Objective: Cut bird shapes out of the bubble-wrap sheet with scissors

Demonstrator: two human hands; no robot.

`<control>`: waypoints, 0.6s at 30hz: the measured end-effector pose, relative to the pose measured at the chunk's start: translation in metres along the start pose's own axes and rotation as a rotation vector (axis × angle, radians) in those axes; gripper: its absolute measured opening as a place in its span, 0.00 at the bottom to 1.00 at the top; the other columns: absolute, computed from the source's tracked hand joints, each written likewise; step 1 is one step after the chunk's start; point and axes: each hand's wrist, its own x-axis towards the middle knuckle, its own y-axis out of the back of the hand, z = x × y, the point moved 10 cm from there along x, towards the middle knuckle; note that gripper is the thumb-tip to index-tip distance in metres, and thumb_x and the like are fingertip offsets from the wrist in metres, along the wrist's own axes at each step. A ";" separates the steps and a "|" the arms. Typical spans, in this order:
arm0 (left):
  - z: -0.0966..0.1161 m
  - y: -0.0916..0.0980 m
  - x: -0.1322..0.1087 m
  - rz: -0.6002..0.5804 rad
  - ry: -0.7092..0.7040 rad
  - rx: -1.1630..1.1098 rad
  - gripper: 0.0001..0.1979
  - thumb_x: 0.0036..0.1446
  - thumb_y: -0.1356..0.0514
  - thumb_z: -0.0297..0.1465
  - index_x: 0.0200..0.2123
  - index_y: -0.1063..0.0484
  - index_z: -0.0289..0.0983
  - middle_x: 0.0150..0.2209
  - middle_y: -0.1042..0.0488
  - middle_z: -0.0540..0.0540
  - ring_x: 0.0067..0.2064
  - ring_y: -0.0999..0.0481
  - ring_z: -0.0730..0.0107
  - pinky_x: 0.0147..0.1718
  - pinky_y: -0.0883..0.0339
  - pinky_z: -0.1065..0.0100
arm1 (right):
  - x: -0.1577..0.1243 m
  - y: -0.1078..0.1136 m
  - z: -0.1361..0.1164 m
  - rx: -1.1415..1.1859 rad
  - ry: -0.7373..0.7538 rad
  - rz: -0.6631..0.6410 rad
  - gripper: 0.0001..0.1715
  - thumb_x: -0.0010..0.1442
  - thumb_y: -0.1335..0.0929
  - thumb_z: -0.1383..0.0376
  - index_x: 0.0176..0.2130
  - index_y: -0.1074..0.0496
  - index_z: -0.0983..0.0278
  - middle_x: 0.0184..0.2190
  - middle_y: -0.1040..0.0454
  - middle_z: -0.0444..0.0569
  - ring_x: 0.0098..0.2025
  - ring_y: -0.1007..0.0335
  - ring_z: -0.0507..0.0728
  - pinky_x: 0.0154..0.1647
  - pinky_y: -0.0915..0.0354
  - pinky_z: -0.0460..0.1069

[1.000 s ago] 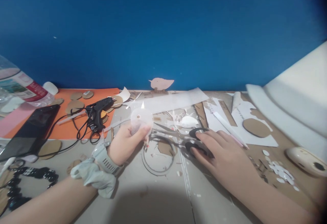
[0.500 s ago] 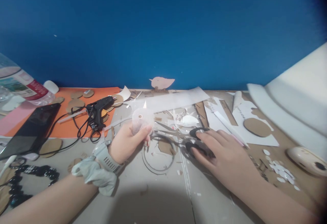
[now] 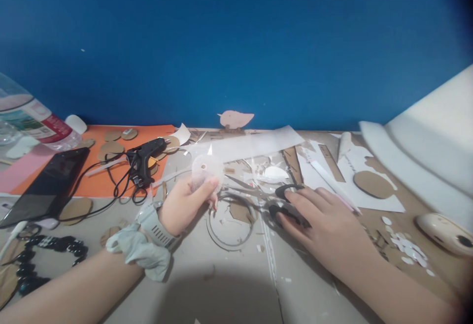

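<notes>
Hobby craft workspace: a cluttered desk (image 3: 192, 252) against a blue wall (image 3: 236, 43), with a glue gun (image 3: 142, 165), scissors (image 3: 274, 210), cardboard discs (image 3: 374, 184) and white paper clippings (image 3: 411, 249). Whether it is a home or a studio is unclear.

Left hand (image 3: 186, 203) in a thumb-on-top pinch, right hand (image 3: 321, 218) palm down, thumb (image 3: 293, 228) and fingers (image 3: 305, 200) apart

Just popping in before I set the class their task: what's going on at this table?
Someone's left hand pinches a translucent white disc with a small hole in it. The right hand has its fingers at the black handles of a pair of scissors, whose blades point towards the disc; whether they touch it is hard to tell. To the left, a black glue gun lies on an orange sheet.
</notes>
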 end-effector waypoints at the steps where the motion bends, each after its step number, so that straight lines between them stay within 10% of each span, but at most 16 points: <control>1: -0.001 0.000 0.000 0.006 0.004 -0.014 0.20 0.60 0.50 0.37 0.18 0.33 0.36 0.17 0.30 0.52 0.22 0.31 0.74 0.29 0.37 0.73 | 0.000 0.000 0.000 -0.001 -0.003 -0.004 0.10 0.56 0.35 0.64 0.39 0.33 0.65 0.31 0.29 0.49 0.33 0.39 0.56 0.33 0.43 0.50; 18: 0.002 -0.001 0.000 -0.020 -0.026 0.085 0.19 0.59 0.48 0.36 0.18 0.34 0.35 0.17 0.31 0.53 0.22 0.33 0.78 0.29 0.38 0.74 | 0.001 0.002 -0.004 -0.028 0.017 0.036 0.08 0.56 0.35 0.64 0.37 0.34 0.65 0.31 0.29 0.49 0.34 0.36 0.57 0.33 0.43 0.49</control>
